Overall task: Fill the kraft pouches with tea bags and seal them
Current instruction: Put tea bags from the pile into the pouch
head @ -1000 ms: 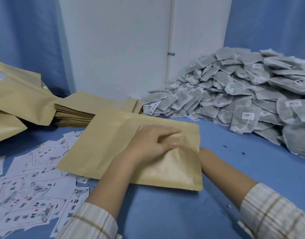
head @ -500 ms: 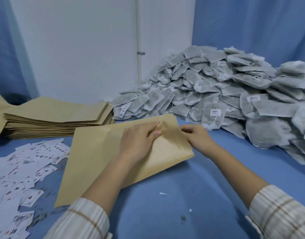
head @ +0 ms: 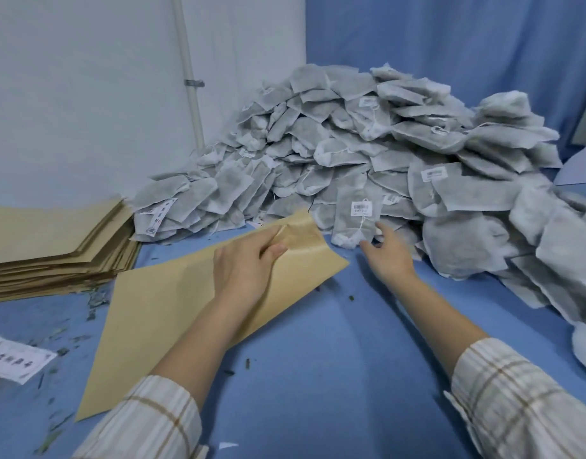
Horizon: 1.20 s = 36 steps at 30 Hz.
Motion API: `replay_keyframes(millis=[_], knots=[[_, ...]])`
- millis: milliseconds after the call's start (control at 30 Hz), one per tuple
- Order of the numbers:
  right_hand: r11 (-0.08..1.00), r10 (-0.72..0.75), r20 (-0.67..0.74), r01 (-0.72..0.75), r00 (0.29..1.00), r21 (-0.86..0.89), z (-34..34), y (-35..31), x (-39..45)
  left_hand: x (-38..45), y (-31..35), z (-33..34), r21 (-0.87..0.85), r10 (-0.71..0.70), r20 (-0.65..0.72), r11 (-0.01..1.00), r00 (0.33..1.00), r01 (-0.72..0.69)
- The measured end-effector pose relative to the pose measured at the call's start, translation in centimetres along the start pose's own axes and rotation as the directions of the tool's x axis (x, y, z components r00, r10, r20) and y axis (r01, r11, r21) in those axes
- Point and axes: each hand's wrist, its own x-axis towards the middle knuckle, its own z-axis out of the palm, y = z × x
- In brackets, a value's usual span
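Note:
A flat kraft pouch (head: pixel 165 306) lies slanted on the blue table. My left hand (head: pixel 245 270) pinches its far top edge, lifting one layer so the mouth gapes a little. My right hand (head: pixel 387 253) is off the pouch, fingers spread, reaching at the foot of a big heap of grey tea bags (head: pixel 401 154). Its fingertips are right by an upright tea bag with a white label (head: pixel 356 217); nothing is held in it.
A stack of unused kraft pouches (head: pixel 53 246) lies at the left. A printed paper label (head: pixel 16 359) shows at the left edge. Small tea crumbs dot the blue table (head: pixel 334 376). A white wall and blue curtain stand behind the heap.
My right hand has let go of the pouch's edge and moved right toward the tea bag heap. My left hand keeps its pinch. The view has swung right.

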Motion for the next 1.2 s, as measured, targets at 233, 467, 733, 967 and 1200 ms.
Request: replay_keyframes(millis=[233,467,733,967,1200], knots=[[0.993,0.106,-0.162,-0.113,0.981,-0.033,3.0,0.0,2.6,0.6,-1.1,1.0,0.034,0.077,-0.033,0.997,0.996,-0.076],[0.788,0.322,-0.166,-0.166,0.932,0.593,0.1,-0.7,2.8,0.9,-1.4,0.6,0.017,0.038,-0.038,0.999,0.999,-0.038],[0.669,0.166,0.217,-0.272,0.962,0.692,-0.7,-1.6,2.0,1.0,-1.7,-0.2,-0.033,0.146,-0.028,0.989,0.989,-0.146],[0.868,-0.003,0.143,-0.068,0.990,0.492,-0.2,-1.8,1.8,1.1,-1.3,-0.2,-0.191,0.317,0.034,0.933,0.948,-0.305],[0.932,-0.047,-0.100,0.079,0.994,0.354,-0.7,-1.7,2.5,1.3,-1.6,-1.1,-0.357,0.236,0.129,0.917,0.963,-0.177]])
